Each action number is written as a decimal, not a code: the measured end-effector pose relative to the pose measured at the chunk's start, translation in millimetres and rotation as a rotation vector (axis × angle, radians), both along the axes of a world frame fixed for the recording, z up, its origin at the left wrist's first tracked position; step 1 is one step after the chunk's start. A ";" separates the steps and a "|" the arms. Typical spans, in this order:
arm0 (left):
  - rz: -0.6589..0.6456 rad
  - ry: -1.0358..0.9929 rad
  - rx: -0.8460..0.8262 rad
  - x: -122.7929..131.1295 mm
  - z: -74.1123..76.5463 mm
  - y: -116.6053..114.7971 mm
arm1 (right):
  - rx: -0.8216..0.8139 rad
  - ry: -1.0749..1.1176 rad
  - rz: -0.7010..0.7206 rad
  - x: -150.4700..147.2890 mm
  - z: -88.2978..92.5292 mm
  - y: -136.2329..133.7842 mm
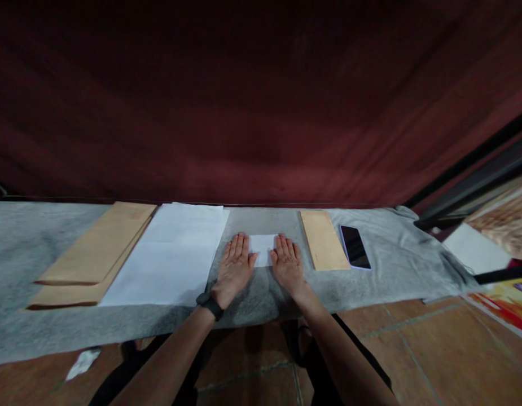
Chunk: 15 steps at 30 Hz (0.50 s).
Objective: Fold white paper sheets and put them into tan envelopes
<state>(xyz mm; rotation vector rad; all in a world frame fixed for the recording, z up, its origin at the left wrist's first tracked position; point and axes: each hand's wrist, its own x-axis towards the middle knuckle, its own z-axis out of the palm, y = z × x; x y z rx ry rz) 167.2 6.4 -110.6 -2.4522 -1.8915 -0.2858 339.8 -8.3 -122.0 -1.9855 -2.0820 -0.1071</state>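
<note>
My left hand (234, 268) and my right hand (287, 264) lie flat, palms down, fingers stretched out, on the grey cloth (383, 265). Between them sits a small folded white paper (263, 248); both hands rest on its side edges. A black band is on my left wrist. To the left of my left hand lies a stack of white sheets (176, 254). To the right of my right hand lies a narrow brown envelope (323, 239).
Large brown envelopes (97, 248) lie stacked at the far left. A dark phone (354, 246) lies right of the narrow envelope. A dark red curtain hangs behind. Tiled floor shows below, with a paper scrap (83, 362) and colourful items at the right edge.
</note>
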 end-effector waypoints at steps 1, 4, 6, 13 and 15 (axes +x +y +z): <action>0.007 0.002 -0.001 -1.6 0.6 0.0 | 0.000 -0.007 -0.007 1.7 -0.3 0.2; 0.017 0.009 0.004 -6.8 1.9 -0.9 | 0.006 -0.024 -0.023 6.9 -1.0 0.1; 0.020 0.012 0.005 -10.2 2.0 -1.6 | 0.010 -0.024 -0.035 10.8 -0.9 -0.6; 0.033 -0.002 0.052 -13.1 5.2 -5.1 | 0.062 0.066 0.019 14.7 14.4 -2.7; 0.008 -0.012 0.085 -9.1 9.2 -7.7 | 0.042 0.124 0.117 5.7 20.2 -3.5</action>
